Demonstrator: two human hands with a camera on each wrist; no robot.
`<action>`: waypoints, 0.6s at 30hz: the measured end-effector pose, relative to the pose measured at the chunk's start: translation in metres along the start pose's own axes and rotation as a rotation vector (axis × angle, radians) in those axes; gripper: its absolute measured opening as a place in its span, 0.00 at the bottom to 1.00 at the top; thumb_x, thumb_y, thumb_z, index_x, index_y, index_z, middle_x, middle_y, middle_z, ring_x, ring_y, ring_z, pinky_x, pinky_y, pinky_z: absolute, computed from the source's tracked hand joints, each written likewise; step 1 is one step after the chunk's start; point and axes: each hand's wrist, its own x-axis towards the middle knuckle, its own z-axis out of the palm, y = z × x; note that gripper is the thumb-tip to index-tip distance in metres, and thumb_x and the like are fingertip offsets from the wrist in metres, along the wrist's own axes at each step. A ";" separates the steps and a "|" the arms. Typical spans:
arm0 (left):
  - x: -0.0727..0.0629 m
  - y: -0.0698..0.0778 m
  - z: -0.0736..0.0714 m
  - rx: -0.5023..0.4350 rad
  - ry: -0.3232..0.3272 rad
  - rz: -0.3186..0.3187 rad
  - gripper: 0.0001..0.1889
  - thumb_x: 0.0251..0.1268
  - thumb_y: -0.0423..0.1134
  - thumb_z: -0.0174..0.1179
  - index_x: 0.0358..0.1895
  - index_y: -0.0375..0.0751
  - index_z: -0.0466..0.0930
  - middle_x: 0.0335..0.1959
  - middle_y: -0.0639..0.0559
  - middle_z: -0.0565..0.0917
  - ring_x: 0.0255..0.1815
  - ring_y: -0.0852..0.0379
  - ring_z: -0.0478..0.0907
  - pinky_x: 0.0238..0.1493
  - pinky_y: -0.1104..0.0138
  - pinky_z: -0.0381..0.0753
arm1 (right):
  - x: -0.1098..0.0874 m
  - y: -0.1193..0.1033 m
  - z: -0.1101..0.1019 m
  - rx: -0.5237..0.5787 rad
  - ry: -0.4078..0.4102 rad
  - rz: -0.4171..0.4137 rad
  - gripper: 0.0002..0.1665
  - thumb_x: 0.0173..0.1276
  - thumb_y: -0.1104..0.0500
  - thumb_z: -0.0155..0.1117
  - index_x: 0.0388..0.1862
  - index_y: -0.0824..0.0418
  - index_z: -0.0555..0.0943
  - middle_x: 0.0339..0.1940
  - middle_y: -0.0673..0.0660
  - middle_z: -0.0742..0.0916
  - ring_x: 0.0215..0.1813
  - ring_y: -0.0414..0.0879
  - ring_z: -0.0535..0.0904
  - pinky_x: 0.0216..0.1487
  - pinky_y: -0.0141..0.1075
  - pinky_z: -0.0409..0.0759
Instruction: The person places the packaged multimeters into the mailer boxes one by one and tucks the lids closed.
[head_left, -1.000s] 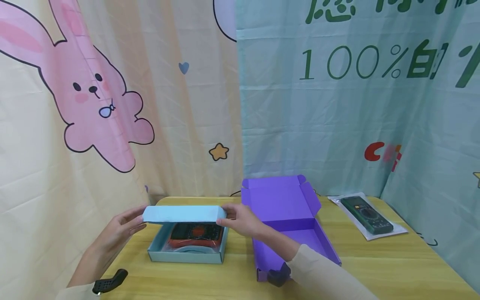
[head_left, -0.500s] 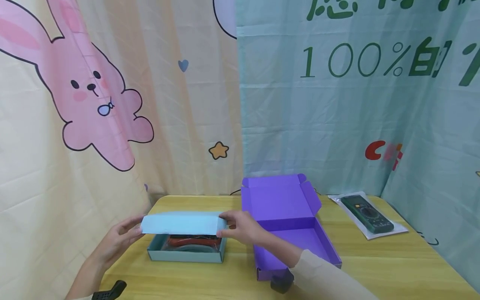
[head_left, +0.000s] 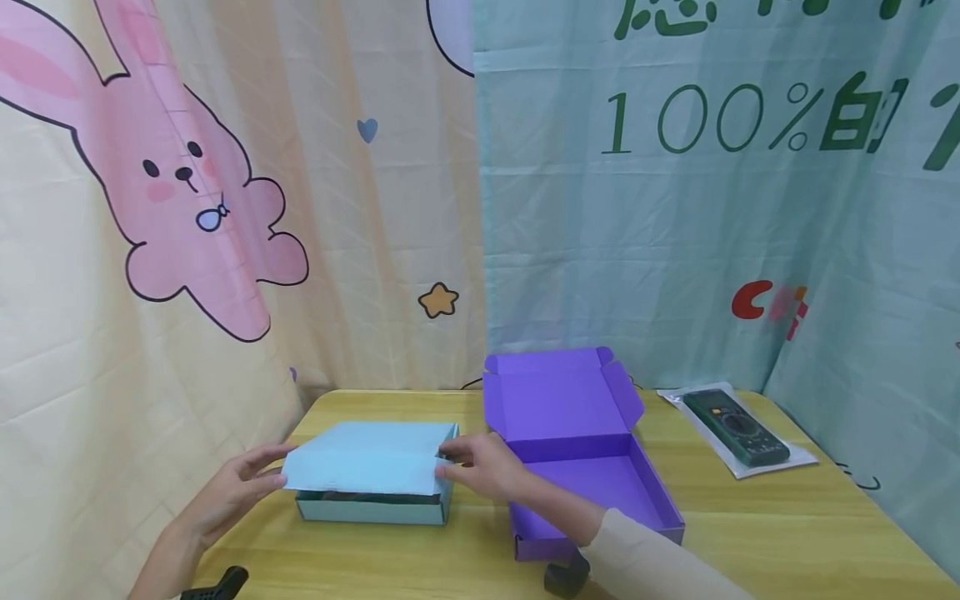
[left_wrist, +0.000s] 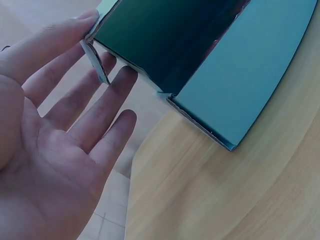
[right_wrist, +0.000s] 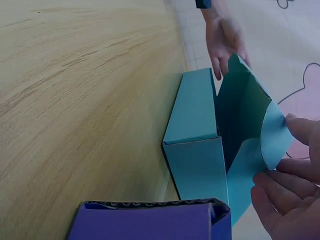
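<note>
A light-blue cardboard box (head_left: 367,510) stands on the table with its hinged lid (head_left: 371,454) lowered most of the way, a narrow dark gap left at the front. My left hand (head_left: 228,496) pinches the lid's front left corner, thumb on top and fingers underneath. At the front right corner, my right hand (head_left: 487,467) holds the lid's side flap (right_wrist: 276,137) between thumb and fingers. What lies inside is nearly hidden; the left wrist view shows only a reddish sliver (left_wrist: 220,39) past the front wall (left_wrist: 250,60).
To the right, a purple cardboard box (head_left: 551,548) stands with its lid (head_left: 562,396) up, beneath my right forearm. A dark green multimeter (head_left: 738,427) lies on a clear plastic bag (head_left: 801,461) at the table's (head_left: 810,533) back right. Printed curtains (head_left: 390,208) hang behind.
Both hands have lowered the blue lid toward the front of its box. The red and black multimeter in plastic inside, visible earlier, is now covered. The purple box has stayed put.
</note>
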 end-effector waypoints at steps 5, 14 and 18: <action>0.003 -0.002 0.002 0.063 0.033 -0.026 0.21 0.78 0.25 0.51 0.70 0.24 0.68 0.63 0.64 0.80 0.61 0.65 0.77 0.59 0.71 0.77 | 0.000 0.002 0.005 -0.084 0.035 -0.051 0.25 0.70 0.49 0.74 0.56 0.65 0.87 0.51 0.55 0.90 0.50 0.43 0.87 0.49 0.34 0.85; 0.006 -0.007 0.006 0.096 0.035 -0.078 0.20 0.79 0.27 0.53 0.68 0.20 0.69 0.59 0.60 0.84 0.59 0.62 0.79 0.58 0.72 0.77 | 0.001 0.004 0.011 -0.169 0.028 -0.055 0.22 0.65 0.51 0.78 0.52 0.65 0.89 0.46 0.55 0.91 0.44 0.41 0.87 0.45 0.30 0.83; 0.006 -0.007 0.007 0.109 0.046 -0.091 0.19 0.79 0.28 0.54 0.66 0.21 0.72 0.58 0.60 0.84 0.58 0.63 0.79 0.58 0.73 0.77 | 0.000 0.005 0.012 -0.190 0.020 -0.063 0.21 0.66 0.51 0.77 0.52 0.64 0.89 0.46 0.54 0.91 0.44 0.44 0.88 0.44 0.29 0.82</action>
